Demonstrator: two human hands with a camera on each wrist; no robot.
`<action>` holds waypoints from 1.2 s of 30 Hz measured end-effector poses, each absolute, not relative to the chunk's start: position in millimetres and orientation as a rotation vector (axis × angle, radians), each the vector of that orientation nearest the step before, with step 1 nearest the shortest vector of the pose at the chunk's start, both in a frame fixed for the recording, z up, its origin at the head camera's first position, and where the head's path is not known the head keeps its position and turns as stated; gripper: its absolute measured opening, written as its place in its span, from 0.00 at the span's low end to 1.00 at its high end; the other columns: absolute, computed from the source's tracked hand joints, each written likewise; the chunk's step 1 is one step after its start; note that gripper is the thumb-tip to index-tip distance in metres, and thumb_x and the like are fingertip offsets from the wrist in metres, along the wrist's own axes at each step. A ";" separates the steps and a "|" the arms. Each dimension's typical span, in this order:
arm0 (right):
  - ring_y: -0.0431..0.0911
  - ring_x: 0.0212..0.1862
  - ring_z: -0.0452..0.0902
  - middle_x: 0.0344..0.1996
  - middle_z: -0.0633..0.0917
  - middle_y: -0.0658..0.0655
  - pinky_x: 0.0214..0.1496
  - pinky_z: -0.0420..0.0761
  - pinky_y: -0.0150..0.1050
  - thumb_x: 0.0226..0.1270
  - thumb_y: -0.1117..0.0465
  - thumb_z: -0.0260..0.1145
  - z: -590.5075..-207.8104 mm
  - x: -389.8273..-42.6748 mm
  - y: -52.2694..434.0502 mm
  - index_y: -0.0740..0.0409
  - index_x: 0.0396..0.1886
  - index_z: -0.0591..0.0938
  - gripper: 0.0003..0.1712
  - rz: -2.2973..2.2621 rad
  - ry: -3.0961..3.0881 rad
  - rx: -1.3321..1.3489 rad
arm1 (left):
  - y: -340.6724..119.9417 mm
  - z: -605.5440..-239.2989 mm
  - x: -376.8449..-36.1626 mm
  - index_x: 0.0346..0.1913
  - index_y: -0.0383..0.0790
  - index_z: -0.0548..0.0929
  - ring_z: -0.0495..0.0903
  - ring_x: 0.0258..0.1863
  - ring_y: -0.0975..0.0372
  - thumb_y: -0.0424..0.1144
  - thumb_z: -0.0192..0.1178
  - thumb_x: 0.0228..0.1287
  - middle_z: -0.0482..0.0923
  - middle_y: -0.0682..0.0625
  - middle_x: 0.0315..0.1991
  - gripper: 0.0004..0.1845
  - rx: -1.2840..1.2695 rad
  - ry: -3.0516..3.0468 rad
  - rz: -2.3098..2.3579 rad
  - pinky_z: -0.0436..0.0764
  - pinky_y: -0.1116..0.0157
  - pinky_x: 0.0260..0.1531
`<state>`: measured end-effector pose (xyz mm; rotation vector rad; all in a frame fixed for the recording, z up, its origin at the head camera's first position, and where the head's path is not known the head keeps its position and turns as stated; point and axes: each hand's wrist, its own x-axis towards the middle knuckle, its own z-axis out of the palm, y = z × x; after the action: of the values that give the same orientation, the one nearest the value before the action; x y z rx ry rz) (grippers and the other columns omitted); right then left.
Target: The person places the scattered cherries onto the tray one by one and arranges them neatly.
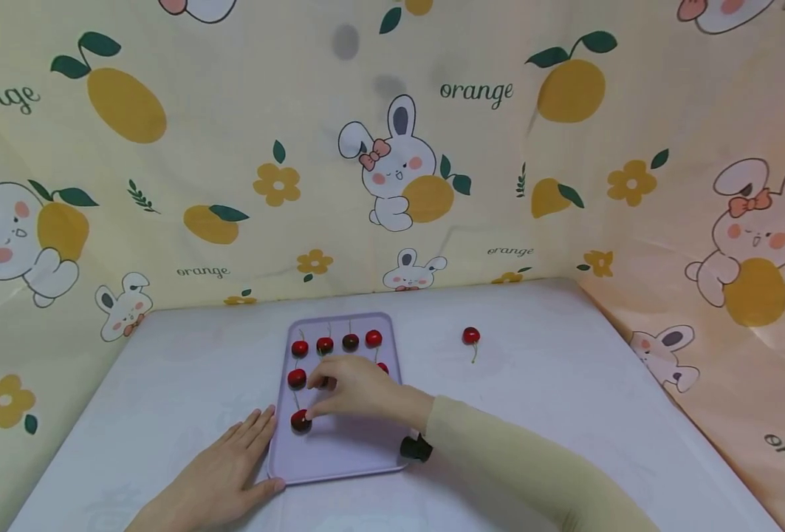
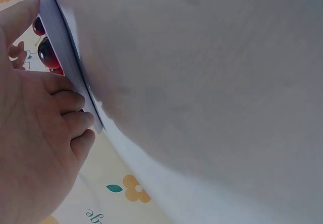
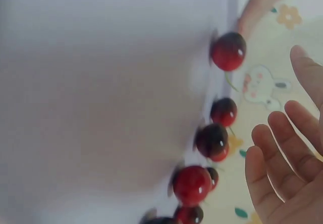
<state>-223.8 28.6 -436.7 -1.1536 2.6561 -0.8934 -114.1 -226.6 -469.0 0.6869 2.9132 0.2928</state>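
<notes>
Nearest the camera, the left hand (image 1: 222, 473) lies flat on the white surface (image 1: 166, 384), fingers straight and spread, its thumb and fingertips touching the near left edge of the lilac tray (image 1: 345, 454); the left wrist view shows those fingers resting against the tray's rim. Just beyond, the right hand (image 1: 355, 388) in a beige sleeve (image 1: 512, 458) hovers over the middle of the tray, fingers loosely spread and holding nothing, as the right wrist view shows. Its fingertips are right beside the front cherry (image 1: 300, 420), which sits on the tray's left side; whether they touch it I cannot tell. Further back, another cherry (image 1: 296, 378) lies in a second row, and four more line the tray's far edge (image 1: 335, 343). A lone cherry (image 1: 471, 336) rests on the surface well to the right of the tray. Behind everything hangs a cloth backdrop (image 1: 392, 148) printed with rabbits and oranges.
</notes>
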 end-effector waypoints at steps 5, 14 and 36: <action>0.45 0.45 0.83 0.45 0.86 0.42 0.44 0.79 0.26 0.58 0.44 0.81 -431.8 -228.4 48.2 0.50 0.50 0.90 0.24 -1.025 2.672 -1.114 | -224.1 -468.7 -115.5 0.76 0.29 0.67 0.60 0.78 0.42 0.73 0.57 0.66 0.61 0.38 0.79 0.54 0.640 2.890 0.291 0.64 0.42 0.75; 0.47 0.42 0.83 0.43 0.88 0.55 0.41 0.84 0.33 0.60 0.50 0.81 -433.1 -233.9 85.7 0.55 0.48 0.89 0.21 -1.246 2.688 -1.020 | -222.7 -468.3 -115.8 0.77 0.28 0.66 0.58 0.79 0.42 0.73 0.58 0.65 0.60 0.37 0.80 0.55 0.592 2.857 0.304 0.62 0.42 0.75; 0.47 0.48 0.87 0.50 0.89 0.60 0.48 0.87 0.40 0.69 0.63 0.74 -449.0 -256.3 182.1 0.58 0.53 0.87 0.15 -1.446 2.793 -0.887 | -222.7 -467.3 -116.0 0.77 0.28 0.65 0.58 0.79 0.41 0.74 0.57 0.65 0.59 0.37 0.80 0.55 0.588 2.831 0.326 0.61 0.41 0.76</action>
<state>-256.3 182.1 -449.0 -0.8874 2.7930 -1.4460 -116.0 -222.7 -467.3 0.5875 2.8310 0.3260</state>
